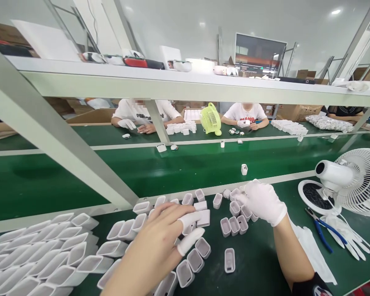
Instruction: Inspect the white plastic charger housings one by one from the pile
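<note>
- Beyond the hands, dark writing on a co-worker's white cloth shirt (128,110) is too tiny to read.
- The left hand (165,228), in white finger covers, is at a small white plastic box (204,218) (can't tell if it's gripped).
- Well apart, the white-gloved right hand (262,201) hides its fingertips over small white plastic cups (234,208); can't tell its grip.
- Below it, a black sleeve's (306,286) badge is cut off.

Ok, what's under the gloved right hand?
Open white cases show past the left and lower edges of the right hand in this view. Whatever lies directly beneath the palm is covered, so I can't tell whether more sit there.
</note>
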`<action>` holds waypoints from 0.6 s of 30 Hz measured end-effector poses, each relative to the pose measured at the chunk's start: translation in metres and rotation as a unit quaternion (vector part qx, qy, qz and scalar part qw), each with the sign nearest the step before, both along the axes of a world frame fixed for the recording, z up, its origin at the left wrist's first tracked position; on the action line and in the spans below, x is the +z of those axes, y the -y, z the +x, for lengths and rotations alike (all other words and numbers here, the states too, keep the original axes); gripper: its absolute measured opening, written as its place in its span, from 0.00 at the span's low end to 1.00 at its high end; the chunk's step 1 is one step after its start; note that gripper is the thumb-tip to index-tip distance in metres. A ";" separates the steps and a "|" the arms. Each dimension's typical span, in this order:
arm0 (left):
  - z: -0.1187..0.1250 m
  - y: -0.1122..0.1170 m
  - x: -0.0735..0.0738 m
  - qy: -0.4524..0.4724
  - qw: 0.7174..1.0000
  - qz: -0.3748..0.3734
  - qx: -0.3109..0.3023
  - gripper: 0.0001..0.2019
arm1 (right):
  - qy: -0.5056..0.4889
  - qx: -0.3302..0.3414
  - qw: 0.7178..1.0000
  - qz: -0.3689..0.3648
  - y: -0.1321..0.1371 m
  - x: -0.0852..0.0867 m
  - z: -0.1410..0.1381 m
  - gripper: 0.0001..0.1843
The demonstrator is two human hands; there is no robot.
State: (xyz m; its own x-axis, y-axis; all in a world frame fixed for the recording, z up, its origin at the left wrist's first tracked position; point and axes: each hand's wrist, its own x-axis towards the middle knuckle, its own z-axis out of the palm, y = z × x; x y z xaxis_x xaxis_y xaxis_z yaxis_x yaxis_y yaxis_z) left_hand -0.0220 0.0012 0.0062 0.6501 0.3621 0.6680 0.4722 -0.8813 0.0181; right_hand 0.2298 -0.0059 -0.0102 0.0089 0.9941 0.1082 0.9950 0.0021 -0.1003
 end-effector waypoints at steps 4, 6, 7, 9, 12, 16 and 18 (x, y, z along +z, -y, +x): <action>0.033 0.006 -0.010 -0.021 0.999 -0.029 0.008 0.14 | 0.011 0.076 0.997 0.009 0.012 0.004 -0.029 0.23; 0.047 0.008 -0.013 -0.001 0.999 -0.044 -0.011 0.10 | 0.009 0.126 0.992 0.008 0.014 0.003 -0.039 0.19; 0.052 0.008 -0.014 0.017 0.999 -0.049 -0.013 0.07 | 0.007 0.140 0.990 0.008 0.015 0.002 -0.042 0.17; 0.056 0.006 -0.015 0.058 0.997 -0.044 -0.006 0.03 | 0.004 0.135 0.991 0.012 0.015 -0.001 -0.044 0.14; 0.055 0.004 -0.015 0.098 0.995 -0.004 0.003 0.04 | 0.003 0.120 0.992 0.028 0.013 -0.004 -0.043 0.13; 0.057 0.008 -0.014 0.092 0.995 0.025 -0.003 0.05 | 0.002 0.092 0.994 0.053 0.012 -0.008 -0.043 0.10; 0.061 0.010 -0.015 0.087 0.996 0.019 -0.005 0.06 | 0.006 0.080 0.994 0.070 0.012 -0.008 -0.044 0.09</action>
State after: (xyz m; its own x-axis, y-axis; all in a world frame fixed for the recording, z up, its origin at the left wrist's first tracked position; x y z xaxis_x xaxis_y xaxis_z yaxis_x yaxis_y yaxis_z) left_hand 0.0388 -0.0090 -0.0084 0.5269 0.3282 0.7840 0.4555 -0.8878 0.0655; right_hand 0.1860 -0.0175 -0.0183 -0.1508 0.9578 0.2447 0.9819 0.1738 -0.0750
